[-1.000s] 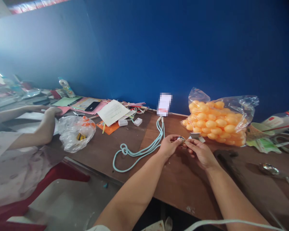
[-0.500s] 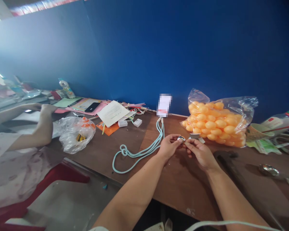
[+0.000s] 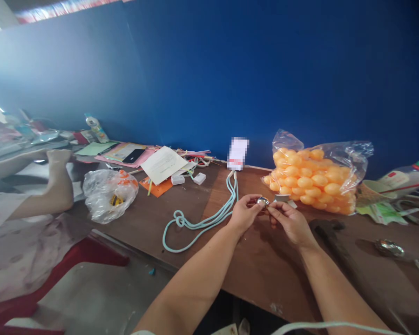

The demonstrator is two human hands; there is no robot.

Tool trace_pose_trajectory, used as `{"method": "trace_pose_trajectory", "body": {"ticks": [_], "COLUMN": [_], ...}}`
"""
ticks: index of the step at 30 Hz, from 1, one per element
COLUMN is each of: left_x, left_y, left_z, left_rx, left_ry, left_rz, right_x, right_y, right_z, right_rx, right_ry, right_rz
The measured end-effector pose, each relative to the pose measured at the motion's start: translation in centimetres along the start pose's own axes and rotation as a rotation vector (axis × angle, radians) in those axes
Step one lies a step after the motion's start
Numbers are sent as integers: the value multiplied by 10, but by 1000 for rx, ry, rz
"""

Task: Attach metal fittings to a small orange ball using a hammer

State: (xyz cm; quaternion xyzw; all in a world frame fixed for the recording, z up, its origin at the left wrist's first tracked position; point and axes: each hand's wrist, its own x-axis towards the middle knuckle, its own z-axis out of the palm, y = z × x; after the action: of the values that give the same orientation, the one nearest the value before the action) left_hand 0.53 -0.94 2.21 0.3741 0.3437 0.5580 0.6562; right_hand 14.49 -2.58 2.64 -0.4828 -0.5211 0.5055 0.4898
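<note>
Between my two hands is a small, shiny silver rounded piece, held just above the brown table. The thumb and fingers of my left hand are closed around its left side. My right hand is pinched at its right edge; whatever those fingertips grip is too small to make out. Just beyond the right fingers lie a small grey piece and a white scrap. Another shiny silver rounded piece rests on the table at the right.
A clear bag of orange balls stands behind my right hand. Pale blue cord runs to a propped, blurred-out phone. A plastic bag, papers and a co-worker's arm are at the left. A blue partition stands behind.
The co-worker's hand at the left has moved a little further left. My right fingers have shifted very slightly at the silver piece; my left hand stays in place.
</note>
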Motion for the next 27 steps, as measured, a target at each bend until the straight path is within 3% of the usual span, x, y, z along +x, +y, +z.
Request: {"method": "trace_pose_trajectory", "body": {"ticks": [7, 18, 27], "left_x": [0, 1, 2], "left_y": [1, -1, -3], "left_z": [-1, -3, -3], "left_rx": [65, 117, 118], "left_ry": [30, 27, 39], "left_rz": [-9, 1, 0], "right_x": [0, 1, 0], "right_y": [0, 2, 0], "right_z": [3, -2, -2], "right_rx": [49, 9, -131], "right_ry": [44, -28, -27], "right_rz": [29, 18, -21]}}
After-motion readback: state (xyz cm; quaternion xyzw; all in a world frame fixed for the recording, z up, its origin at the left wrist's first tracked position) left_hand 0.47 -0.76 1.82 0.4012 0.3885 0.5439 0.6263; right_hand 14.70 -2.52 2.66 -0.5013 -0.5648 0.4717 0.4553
